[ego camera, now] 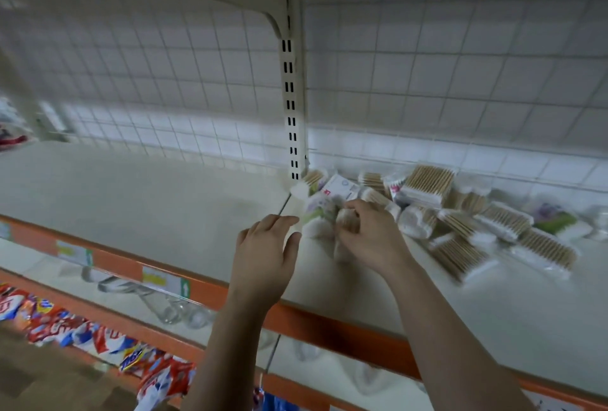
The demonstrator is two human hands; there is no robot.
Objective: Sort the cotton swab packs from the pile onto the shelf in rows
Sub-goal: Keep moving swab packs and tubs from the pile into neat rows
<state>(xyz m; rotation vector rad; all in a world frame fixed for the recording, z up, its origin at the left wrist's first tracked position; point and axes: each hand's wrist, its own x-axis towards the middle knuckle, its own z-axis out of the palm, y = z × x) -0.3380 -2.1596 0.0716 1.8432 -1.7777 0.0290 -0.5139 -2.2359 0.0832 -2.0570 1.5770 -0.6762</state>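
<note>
A loose pile of cotton swab packs [460, 213], clear bags of wooden-stick swabs with a few printed ones, lies on the white shelf [131, 193] right of the slotted upright. My right hand [368, 232] is at the pile's left edge, its fingers closed around one swab pack [345, 219]. Just left of it my left hand [266, 249] hovers with fingers apart and nothing in it, its fingertips near a green and white pack [316, 209]. Motion blur softens the packs.
A slotted metal upright [291, 97] and a wire grid back panel [427, 81] close the shelf's rear. The shelf's orange front edge [204, 288] carries price labels. Lower shelves hold clear glassware [177, 312] and red, white and blue packets [98, 338].
</note>
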